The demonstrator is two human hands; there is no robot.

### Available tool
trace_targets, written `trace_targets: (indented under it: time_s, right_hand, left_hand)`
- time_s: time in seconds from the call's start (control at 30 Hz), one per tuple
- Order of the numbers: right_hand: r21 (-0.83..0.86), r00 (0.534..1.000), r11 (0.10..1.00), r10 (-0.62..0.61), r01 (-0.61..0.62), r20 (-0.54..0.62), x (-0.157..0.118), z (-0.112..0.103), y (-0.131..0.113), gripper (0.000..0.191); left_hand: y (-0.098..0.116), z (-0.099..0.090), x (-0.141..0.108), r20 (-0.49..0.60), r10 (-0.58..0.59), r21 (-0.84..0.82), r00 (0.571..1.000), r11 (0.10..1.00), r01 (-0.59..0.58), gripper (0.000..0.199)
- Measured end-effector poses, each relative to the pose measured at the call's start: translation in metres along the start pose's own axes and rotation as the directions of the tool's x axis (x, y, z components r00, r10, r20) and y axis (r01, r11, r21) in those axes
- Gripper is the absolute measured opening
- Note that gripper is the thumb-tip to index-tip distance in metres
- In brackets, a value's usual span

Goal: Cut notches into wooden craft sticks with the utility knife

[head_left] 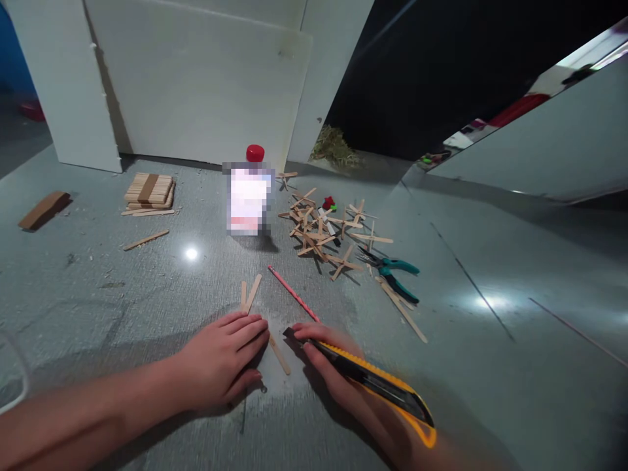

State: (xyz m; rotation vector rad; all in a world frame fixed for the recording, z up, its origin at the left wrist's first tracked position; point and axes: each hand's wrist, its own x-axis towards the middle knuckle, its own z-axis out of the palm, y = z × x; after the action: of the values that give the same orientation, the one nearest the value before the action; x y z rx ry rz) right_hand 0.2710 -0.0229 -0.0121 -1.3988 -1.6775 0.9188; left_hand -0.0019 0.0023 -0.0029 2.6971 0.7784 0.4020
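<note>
My left hand (230, 353) lies flat over crossed wooden craft sticks (254, 294) on the floor, covering their middle. Two stick ends show beyond the fingers, and another stick (279, 355) juts out toward me on the right. In my right hand (331, 366) is a yellow and black utility knife (377, 378). Its blade tip points left, a short gap from my left fingertips and the sticks. A thin pink stick-like thing (293, 292), perhaps a pencil, lies just beyond my right hand.
Teal-handled pliers (395, 271) lie at the right beside loose sticks (402, 309). Behind them is a pile of crossed sticks (314, 229). A banded bundle of sticks (148, 190) and a brown strip (45, 209) sit left. A red cap (255, 154) tops a blurred-out object (248, 199).
</note>
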Motion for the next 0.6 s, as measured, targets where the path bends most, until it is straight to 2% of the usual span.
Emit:
trace_targets:
  time_s: [0.3, 0.6]
  right_hand:
    - [-0.07, 0.992, 0.992, -0.094, 0.1, 0.088, 0.004, -0.002, -0.016, 0.014]
    - [-0.004, 0.934, 0.947, -0.316, 0.321, 0.169, 0.006, 0.005, -0.013, 0.02]
  left_hand:
    - [-0.004, 0.003, 0.001, 0.02, 0.054, 0.049, 0.998, 0.997, -0.054, 0.055]
    - [-0.001, -0.002, 0.005, 0.021, 0.077, 0.002, 0.997, 0.997, -0.077, 0.068]
